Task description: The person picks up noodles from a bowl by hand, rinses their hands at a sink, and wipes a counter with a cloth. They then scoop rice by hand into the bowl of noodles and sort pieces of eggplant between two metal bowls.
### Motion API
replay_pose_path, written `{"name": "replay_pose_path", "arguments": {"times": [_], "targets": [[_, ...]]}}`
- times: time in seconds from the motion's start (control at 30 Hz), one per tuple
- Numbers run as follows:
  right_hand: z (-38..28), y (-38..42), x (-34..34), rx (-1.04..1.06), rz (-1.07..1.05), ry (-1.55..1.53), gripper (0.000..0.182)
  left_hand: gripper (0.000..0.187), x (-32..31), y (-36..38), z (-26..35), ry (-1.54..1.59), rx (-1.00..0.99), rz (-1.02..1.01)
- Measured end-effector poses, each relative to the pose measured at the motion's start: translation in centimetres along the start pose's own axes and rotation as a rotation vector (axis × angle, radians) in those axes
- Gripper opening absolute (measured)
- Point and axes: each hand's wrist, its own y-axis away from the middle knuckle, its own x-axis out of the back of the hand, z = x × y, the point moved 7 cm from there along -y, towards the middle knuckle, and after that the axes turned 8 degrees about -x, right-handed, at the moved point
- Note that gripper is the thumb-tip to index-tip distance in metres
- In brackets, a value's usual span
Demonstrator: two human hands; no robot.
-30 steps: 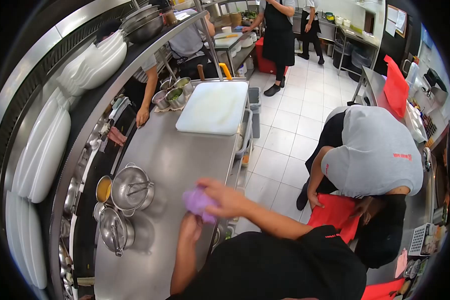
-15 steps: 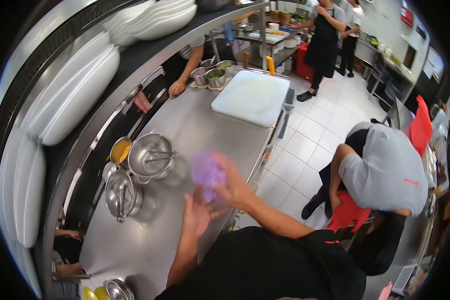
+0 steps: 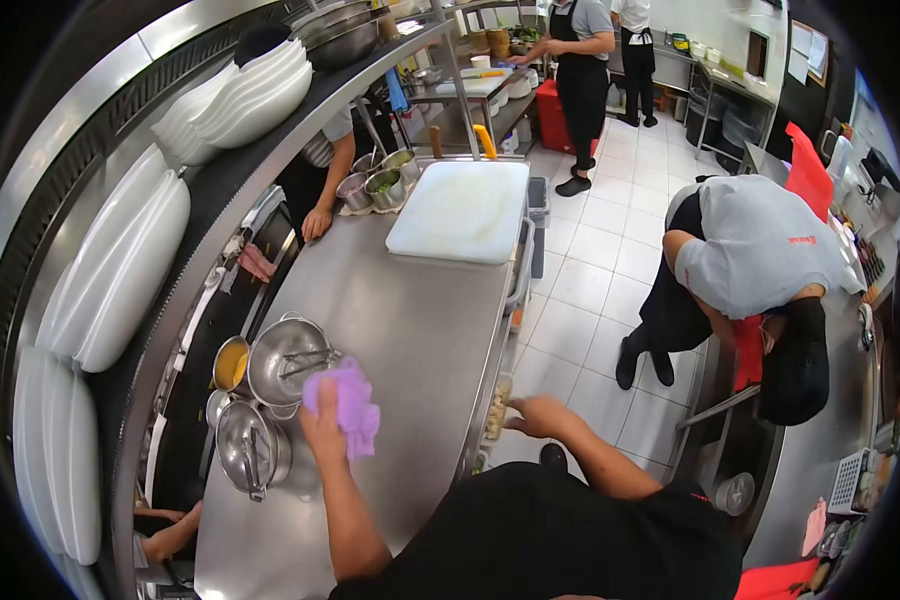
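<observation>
My left hand [image 3: 322, 425] grips a crumpled purple cloth [image 3: 350, 405] above the steel counter [image 3: 410, 330]. The cloth hangs beside a steel colander-like bowl [image 3: 292, 345] with handles, and a metal utensil lies across that bowl. A second steel bowl [image 3: 270, 455], also with a metal utensil in it, stands nearer to me. My right hand [image 3: 542, 416] is beyond the counter's right edge, close to a container of pale food pieces [image 3: 498, 405] below the top. Its thumb and fingers look apart, with nothing visible in them.
A white cutting board [image 3: 460, 210] lies at the counter's far end, beside several small steel pots [image 3: 383, 186]. A pot of yellow liquid [image 3: 231, 363] stands by the bowls. White dishes [image 3: 120, 270] fill the left shelf. A co-worker [image 3: 760, 245] bends over on the right; others stand behind.
The purple cloth has passed from my right hand to my left. My right hand has moved right and down, past the counter edge. The view has shifted, and the bending co-worker leans lower.
</observation>
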Motion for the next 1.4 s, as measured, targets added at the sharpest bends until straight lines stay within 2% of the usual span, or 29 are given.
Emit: {"name": "replay_pose_path", "arguments": {"times": [0.1, 0.13, 0.2, 0.23, 0.27, 0.33, 0.4, 0.43, 0.53, 0.6, 0.7, 0.87, 0.97, 1.1, 1.2, 1.27, 1.3, 1.37, 1.4], "targets": [[10.9, -3.3, -9.8, -0.122, -0.099, -0.012, 0.064, 0.062, -5.6, -1.8, 4.1, -0.562, -0.113, -0.277], [14.0, -3.7, -13.1, -0.174, -0.167, -0.037, 0.065, 0.064, -6.2, -1.9, 2.2, -0.688, -0.121, -0.324], [19.0, -3.0, -19.4, -0.3, -0.364, 0.012, 0.064, 0.069, -7.5, -2.8, -5.6, -0.939, -0.139, -0.412], [20.9, -2.1, -21.9, -0.314, -0.273, -0.023, 0.054, 0.071, -8.2, -2.3, -9.0, -1.014, -0.046, -0.43], [22.6, -1.0, -24.5, -0.305, -0.293, -0.051, 0.056, 0.073, -9.2, -1.3, -12.3, -1.09, 0.047, -0.45], [29.9, -1.9, -35.0, -0.418, -0.355, -0.368, 0.055, 0.074, -9.9, 0.5, -16.7, -1.179, -0.007, -0.407], [25.0, 3.1, -28.5, -0.342, -0.332, -0.38, 0.055, 0.073, -9.9, 1.5, -18.1, -1.183, -0.302, -0.262], [21.2, 6.4, -23.6, -0.305, -0.32, -0.385, 0.055, 0.069, -10.2, 1.3, -17.6, -1.083, -0.333, -0.26], [27.7, 1.2, -30.5, -0.51, -0.359, -0.256, 0.052, 0.063, -10.4, 2.6, -16.2, -0.87, -0.385, -0.274], [26.1, 1.1, -27.5, -0.466, -0.296, -0.192, 0.053, 0.064, -10.6, 2.7, -16.1, -0.836, -0.433, -0.294], [24.6, -1.0, -25.7, -0.396, -0.26, -0.147, 0.05, 0.065, -11.0, 2.4, -16.1, -0.885, -0.432, -0.416], [19.9, -2.1, -19.7, -0.259, -0.221, -0.161, 0.049, 0.062, -10.4, 3.3, -15.9, -0.914, -0.463, -0.243], [20.6, -3.0, -20.0, -0.325, -0.22, -0.106, 0.053, 0.061, -10.3, 3.0, -15.4, -0.939, -0.462, -0.205], [20.4, -2.0, -19.6, -0.328, -0.331, -0.073, 0.05, 0.059, -10.8, 3.0, -13.5, -0.941, -0.436, -0.184], [24.2, -5.0, -23.4, -0.116, -0.255, -0.059, 0.052, 0.058, -10.5, 2.7, -14.3, -0.996, -0.409, -0.195], [23.6, -5.5, -20.5, -0.143, -0.234, -0.083, 0.049, 0.061, -10.6, 2.5, -14.3, -1.055, -0.338, -0.246], [23.1, -5.8, -19.5, -0.151, -0.226, -0.095, 0.048, 0.064, -10.3, 2.4, -14.3, -0.983, -0.329, -0.196], [25.9, -7.2, -20.9, -0.034, -0.279, -0.319, 0.04, 0.07, -9.1, 3.1, -14.0, -0.802, -0.255, -0.045], [26.4, -8.1, -20.2, 0.025, -0.311, -0.32, 0.037, 0.073, -8.3, 3.5, -13.5, -0.687, -0.209, 0.056]]}}
